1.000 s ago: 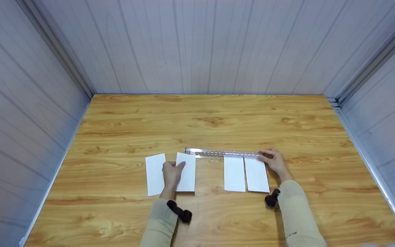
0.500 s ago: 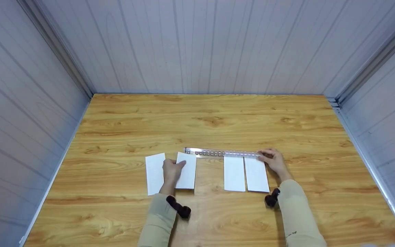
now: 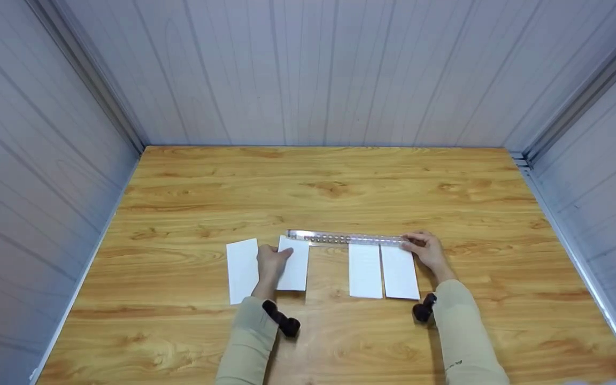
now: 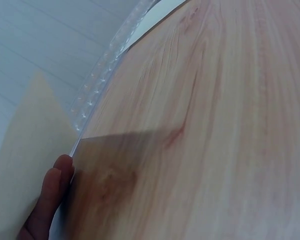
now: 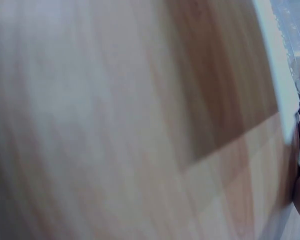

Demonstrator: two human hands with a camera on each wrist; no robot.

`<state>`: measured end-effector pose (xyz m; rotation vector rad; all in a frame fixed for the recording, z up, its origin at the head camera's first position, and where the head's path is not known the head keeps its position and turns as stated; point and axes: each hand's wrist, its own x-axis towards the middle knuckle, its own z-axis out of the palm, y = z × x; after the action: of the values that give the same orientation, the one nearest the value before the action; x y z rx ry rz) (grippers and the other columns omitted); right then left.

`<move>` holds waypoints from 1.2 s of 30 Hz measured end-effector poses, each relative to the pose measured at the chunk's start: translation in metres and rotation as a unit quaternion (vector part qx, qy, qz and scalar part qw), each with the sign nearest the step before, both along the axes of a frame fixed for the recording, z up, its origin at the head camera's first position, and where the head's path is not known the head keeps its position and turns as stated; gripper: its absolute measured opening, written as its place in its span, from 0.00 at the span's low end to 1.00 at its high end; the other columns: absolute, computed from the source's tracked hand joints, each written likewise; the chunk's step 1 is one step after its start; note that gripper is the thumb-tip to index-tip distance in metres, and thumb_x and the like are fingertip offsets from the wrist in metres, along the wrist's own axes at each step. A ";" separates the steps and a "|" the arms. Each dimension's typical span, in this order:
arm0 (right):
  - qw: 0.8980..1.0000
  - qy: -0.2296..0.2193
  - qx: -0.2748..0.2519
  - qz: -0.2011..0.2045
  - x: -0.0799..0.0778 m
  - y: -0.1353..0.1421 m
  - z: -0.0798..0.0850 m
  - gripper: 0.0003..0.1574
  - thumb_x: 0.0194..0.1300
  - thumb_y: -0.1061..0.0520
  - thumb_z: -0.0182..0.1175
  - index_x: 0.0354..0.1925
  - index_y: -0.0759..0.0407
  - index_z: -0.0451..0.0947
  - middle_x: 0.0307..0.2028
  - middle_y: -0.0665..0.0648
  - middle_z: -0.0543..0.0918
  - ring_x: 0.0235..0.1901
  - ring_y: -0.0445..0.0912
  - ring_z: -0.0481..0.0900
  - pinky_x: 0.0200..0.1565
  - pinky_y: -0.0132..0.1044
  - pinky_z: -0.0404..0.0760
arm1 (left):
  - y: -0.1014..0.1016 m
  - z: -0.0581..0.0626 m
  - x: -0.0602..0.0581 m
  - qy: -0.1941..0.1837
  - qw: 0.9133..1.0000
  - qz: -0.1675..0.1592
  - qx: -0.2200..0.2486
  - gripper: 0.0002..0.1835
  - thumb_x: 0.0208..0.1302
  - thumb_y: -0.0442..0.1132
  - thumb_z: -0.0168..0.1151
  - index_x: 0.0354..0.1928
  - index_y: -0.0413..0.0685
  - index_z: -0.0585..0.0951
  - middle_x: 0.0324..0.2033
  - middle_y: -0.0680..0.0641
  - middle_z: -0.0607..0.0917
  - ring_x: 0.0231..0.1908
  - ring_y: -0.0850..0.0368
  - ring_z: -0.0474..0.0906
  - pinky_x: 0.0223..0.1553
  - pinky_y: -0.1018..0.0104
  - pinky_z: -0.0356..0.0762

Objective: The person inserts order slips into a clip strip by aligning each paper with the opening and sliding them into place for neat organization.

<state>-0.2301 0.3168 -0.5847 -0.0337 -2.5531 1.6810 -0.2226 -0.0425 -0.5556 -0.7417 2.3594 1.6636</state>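
Left hand (image 3: 271,263) pinched the held sheet (image 3: 295,270), a white rectangle, by its left side, thumb on the upper face and fingertips underneath; the left wrist view showed it tilted up, with shadow on the worktop (image 3: 308,187) beside it. Right hand (image 3: 429,253) gripped the right end of a clear strip (image 3: 332,238) between thumb and fingers; the right wrist view caught only part of that hand, at the frame's edge. The hands stood well apart, the strip spanning between them, a row of round marks along its length. Its left end reached the far edge of the held sheet; whether the two touched could not be told. Two more white pieces, the inner right sheet (image 3: 365,271) and the outer right sheet (image 3: 400,272), lay side by side between the hands, nearer the right one, a narrow gap between them, their far edges meeting the strip. The outer left sheet (image 3: 242,272) lay just left of the left hand. Pale sleeves (image 3: 246,342) covered both forearms, a dark device (image 3: 282,320) at each wrist.
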 end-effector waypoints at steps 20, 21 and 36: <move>1.000 -0.001 -0.006 0.000 0.000 0.000 0.002 0.16 0.50 0.67 0.63 0.39 0.73 0.78 0.37 0.64 0.75 0.36 0.39 0.71 0.39 0.23 0.69 | 0.006 -0.002 -0.006 -0.002 1.000 -0.012 -0.005 0.12 0.51 0.37 0.63 0.17 0.40 0.74 0.12 0.51 0.68 0.16 0.58 0.65 0.18 0.68 0.62; 1.000 -0.003 -0.007 0.000 0.000 0.000 0.002 0.16 0.50 0.67 0.63 0.39 0.73 0.77 0.37 0.65 0.75 0.36 0.40 0.72 0.39 0.23 0.69 | 0.006 -0.002 -0.006 -0.001 1.000 -0.017 -0.008 0.14 0.51 0.37 0.63 0.15 0.41 0.72 0.11 0.52 0.67 0.14 0.58 0.64 0.17 0.68 0.61; 1.000 -0.001 -0.004 0.002 0.000 0.000 -0.001 0.17 0.50 0.66 0.63 0.40 0.73 0.77 0.37 0.64 0.75 0.35 0.38 0.71 0.38 0.22 0.69 | 0.009 -0.002 -0.007 -0.003 1.000 -0.010 -0.004 0.13 0.52 0.38 0.63 0.30 0.34 0.73 0.23 0.46 0.72 0.26 0.52 0.69 0.27 0.63 0.67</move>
<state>-0.2301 0.3171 -0.5858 -0.0307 -2.5501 1.6948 -0.2294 -0.0335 -0.5580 -0.7210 2.3633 1.6427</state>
